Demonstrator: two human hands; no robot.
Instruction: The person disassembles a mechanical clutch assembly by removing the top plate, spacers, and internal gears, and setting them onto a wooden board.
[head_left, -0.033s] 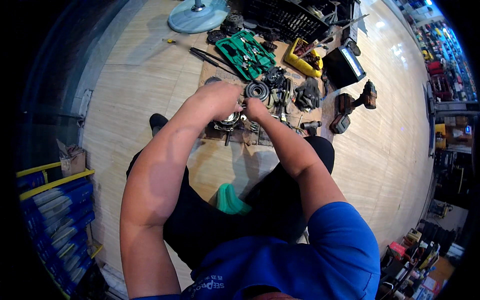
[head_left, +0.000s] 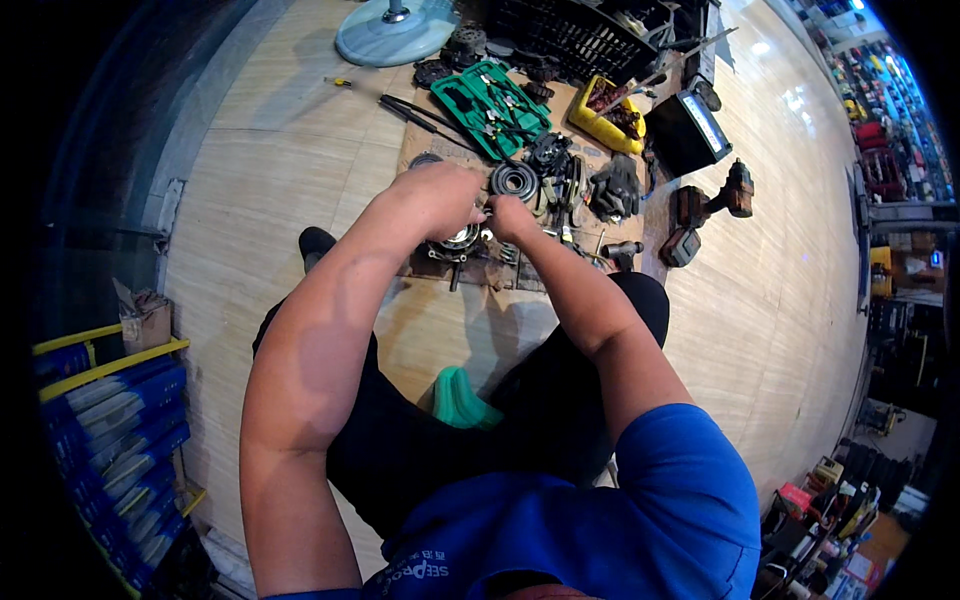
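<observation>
My left hand (head_left: pixel 442 198) is bent over a round metal machine part (head_left: pixel 458 243), its fingers curled down and mostly hidden behind the hand. Close beside it, my right hand (head_left: pixel 511 217) is closed in a pinch. A small dark piece shows between the two hands, too small to name. Just beyond my right hand lies a dark ring-shaped part (head_left: pixel 514 181), like a bearing. All of this rests on a flattened cardboard sheet (head_left: pixel 420 147). To the right of the hands are a dark work glove (head_left: pixel 615 188) and several greasy metal parts.
Farther out lie an open green tool case (head_left: pixel 490 108), a yellow container (head_left: pixel 606 125) of reddish-brown parts, a black crate (head_left: pixel 575 38) and a black box-shaped battery (head_left: pixel 688 133). A cordless impact driver (head_left: pixel 712 207) lies right. A green stool (head_left: pixel 460 398) is between my legs.
</observation>
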